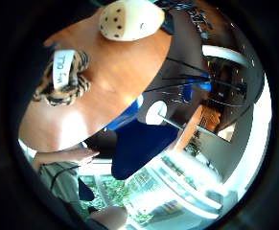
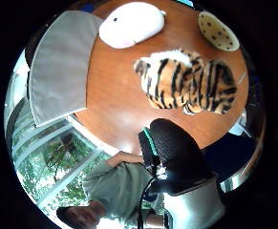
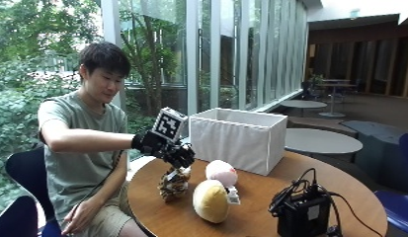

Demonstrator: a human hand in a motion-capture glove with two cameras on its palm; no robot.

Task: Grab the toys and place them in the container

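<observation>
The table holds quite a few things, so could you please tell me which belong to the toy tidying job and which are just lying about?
Part of the job:
striped tiger toy, under the gloved right hand
pink plush toy
yellow spotted plush toy
white fabric container

Just lying about:
black device with cables

My gloved right hand (image 3: pixel 169 150) hangs just above the tiger toy (image 3: pixel 173 184) at the table's (image 3: pixel 256 202) left edge, fingers pointing down. Yellow spotted plush (image 3: pixel 211 200) near front, pink-white plush (image 3: pixel 222 172) behind it. White fabric container (image 3: pixel 241 138) far side. Black box (image 3: pixel 303 213) with cables on the right.
</observation>
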